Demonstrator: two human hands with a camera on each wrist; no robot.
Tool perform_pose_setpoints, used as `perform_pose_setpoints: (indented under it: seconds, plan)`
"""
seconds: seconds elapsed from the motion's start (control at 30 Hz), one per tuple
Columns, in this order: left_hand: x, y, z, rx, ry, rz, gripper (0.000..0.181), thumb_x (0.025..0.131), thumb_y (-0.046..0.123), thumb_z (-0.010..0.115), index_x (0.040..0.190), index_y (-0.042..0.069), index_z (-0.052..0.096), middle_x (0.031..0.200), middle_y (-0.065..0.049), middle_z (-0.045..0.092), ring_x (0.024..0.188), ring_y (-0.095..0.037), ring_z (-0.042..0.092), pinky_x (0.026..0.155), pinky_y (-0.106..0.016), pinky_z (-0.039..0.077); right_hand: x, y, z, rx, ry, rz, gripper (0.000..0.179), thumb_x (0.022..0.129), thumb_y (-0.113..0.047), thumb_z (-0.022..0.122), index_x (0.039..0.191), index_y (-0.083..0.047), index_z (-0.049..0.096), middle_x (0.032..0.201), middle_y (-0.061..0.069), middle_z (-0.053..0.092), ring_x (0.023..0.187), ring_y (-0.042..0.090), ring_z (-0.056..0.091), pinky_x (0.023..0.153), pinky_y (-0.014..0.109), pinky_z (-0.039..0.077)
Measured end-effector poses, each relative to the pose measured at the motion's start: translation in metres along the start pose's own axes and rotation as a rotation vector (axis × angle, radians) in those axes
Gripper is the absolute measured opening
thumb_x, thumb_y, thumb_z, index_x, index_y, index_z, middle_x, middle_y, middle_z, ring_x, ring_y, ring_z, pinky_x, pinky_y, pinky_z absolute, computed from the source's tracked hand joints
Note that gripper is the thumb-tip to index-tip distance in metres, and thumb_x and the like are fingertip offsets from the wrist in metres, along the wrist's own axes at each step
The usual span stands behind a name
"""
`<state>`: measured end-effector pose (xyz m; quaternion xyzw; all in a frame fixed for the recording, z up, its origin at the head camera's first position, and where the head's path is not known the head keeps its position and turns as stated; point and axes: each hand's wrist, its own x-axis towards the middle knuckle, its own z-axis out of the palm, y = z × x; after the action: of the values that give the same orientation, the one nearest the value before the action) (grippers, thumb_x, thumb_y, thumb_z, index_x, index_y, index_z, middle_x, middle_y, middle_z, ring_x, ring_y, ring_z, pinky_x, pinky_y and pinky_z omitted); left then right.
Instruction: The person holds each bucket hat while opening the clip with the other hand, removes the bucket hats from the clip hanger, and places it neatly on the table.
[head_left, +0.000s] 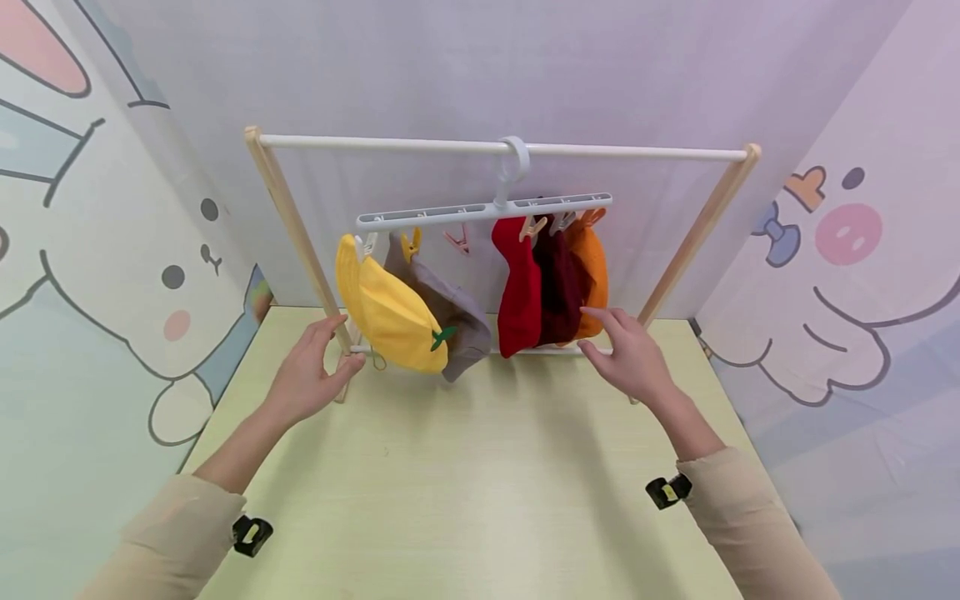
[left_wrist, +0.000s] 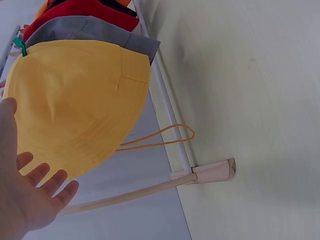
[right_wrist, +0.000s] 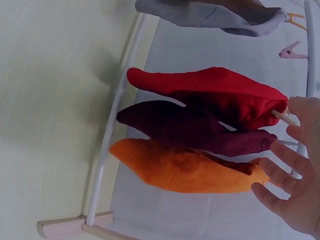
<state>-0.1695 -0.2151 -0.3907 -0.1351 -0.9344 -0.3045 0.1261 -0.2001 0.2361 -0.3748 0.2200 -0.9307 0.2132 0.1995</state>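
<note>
From a pale clip hanger hang several cloth hats. On its left side are a yellow hat with a green leaf tab and a grey hat. Towards the right come a red hat, a dark maroon hat and an orange hat. My left hand is beside the yellow hat, fingers spread and holding nothing. Close to the orange and maroon hats, my right hand has its fingers extended and grips nothing; whether it touches them I cannot tell.
The hanger's hook loops over the white top rail of a wooden-legged rack. A lower white rail runs near the table. An unused pink clip hangs mid-hanger. Cartoon-printed curtains enclose the sides.
</note>
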Motion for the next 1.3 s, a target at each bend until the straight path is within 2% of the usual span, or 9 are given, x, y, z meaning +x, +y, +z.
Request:
perform_pose_setpoints:
  seconds: [0.4,0.6,0.77,0.93,1.17,1.3]
  plan:
    - [0.005,0.018,0.009,-0.089,0.029,-0.087,0.07,0.086,0.034,0.061,0.14,0.002,0.031,0.136,-0.019,0.038,0.116,-0.037,0.045,0.083,-0.056,0.041,0.008,-0.012,0.009,0.031,-0.009,-0.015,0.047,0.084,-0.027,0.066,0.127,-0.013,0.054,0.115,0.011,0.057,0.099,0.028,0.055,0.077,0.045,0.048]
    - [0.008,0.025,0.009,-0.097,0.048,-0.097,0.07,0.086,0.035,0.061,0.14,0.004,0.03,0.132,-0.019,0.04,0.113,-0.036,0.046,0.079,-0.054,0.043,0.012,-0.015,0.01,0.033,-0.004,-0.041,0.046,0.084,-0.026,0.066,0.126,-0.013,0.054,0.116,0.011,0.057,0.102,0.026,0.055,0.081,0.043,0.048]
    - [0.011,0.03,0.007,-0.083,0.082,-0.094,0.069,0.086,0.04,0.06,0.139,0.004,0.033,0.131,-0.019,0.041,0.111,-0.036,0.048,0.076,-0.051,0.044,0.018,-0.019,0.009,0.023,-0.02,-0.039,0.047,0.084,-0.029,0.065,0.127,-0.014,0.053,0.119,0.01,0.056,0.1,0.025,0.056,0.077,0.041,0.05]
    - [0.015,0.038,0.006,-0.073,0.07,-0.131,0.072,0.086,0.045,0.058,0.138,0.002,0.033,0.131,-0.02,0.041,0.111,-0.036,0.048,0.077,-0.051,0.044,0.026,-0.024,0.01,-0.01,-0.025,-0.063,0.046,0.084,-0.03,0.064,0.126,-0.014,0.054,0.119,0.009,0.056,0.1,0.025,0.056,0.074,0.04,0.051]
    - [0.022,0.049,0.005,-0.056,0.06,-0.195,0.078,0.084,0.05,0.057,0.14,0.003,0.029,0.136,-0.019,0.037,0.113,-0.035,0.046,0.082,-0.052,0.043,0.036,-0.03,0.013,-0.006,-0.034,-0.103,0.046,0.085,-0.028,0.064,0.126,-0.011,0.054,0.119,0.01,0.057,0.103,0.026,0.056,0.083,0.041,0.048]
    - [0.027,0.056,0.007,-0.069,0.048,-0.232,0.085,0.082,0.053,0.058,0.142,0.004,0.024,0.139,-0.019,0.035,0.115,-0.036,0.045,0.086,-0.055,0.041,0.039,-0.032,0.015,-0.017,-0.042,-0.103,0.046,0.085,-0.029,0.064,0.127,-0.013,0.054,0.119,0.01,0.056,0.102,0.026,0.056,0.08,0.041,0.049]
